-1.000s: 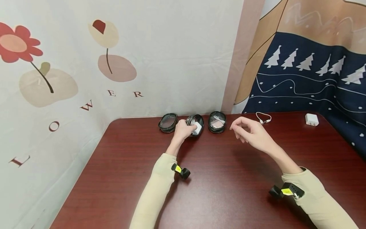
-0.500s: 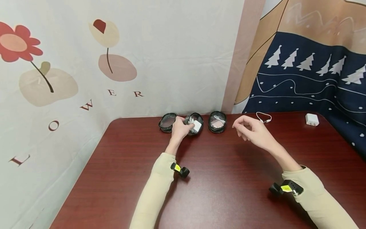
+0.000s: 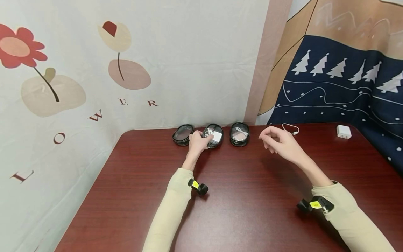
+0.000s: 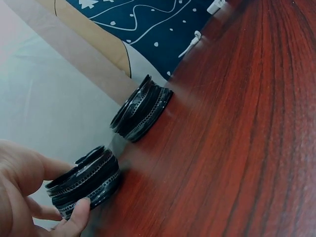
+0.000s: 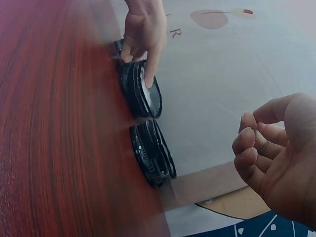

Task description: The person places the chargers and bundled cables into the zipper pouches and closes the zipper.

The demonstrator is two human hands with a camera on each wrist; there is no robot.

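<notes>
In the head view my left hand (image 3: 198, 142) holds the middle black pouch (image 3: 216, 130) at its left side. A white charger (image 3: 214, 137) shows through the pouch's clear top. The left wrist view has my thumb (image 4: 79, 215) against the zippered side of this pouch (image 4: 94, 180), with a finger across its top. Another oval pouch (image 3: 183, 133) stands close at the left, and a third pouch (image 3: 239, 140) with a white cable inside stands at the right. My right hand (image 3: 280, 144) hovers over the table, fingers loosely curled, holding nothing.
A short white cable (image 3: 291, 128) lies near the back edge behind my right hand. Farther right sits a white charger block (image 3: 343, 132). The patterned wall cloth (image 3: 195, 70) hangs right behind the brown table (image 3: 233, 203).
The middle pouch's clear top now lies flatter over the charger. My left hand has shifted slightly left with that pouch, and the left pouch has moved slightly left. My right hand has drifted right.
</notes>
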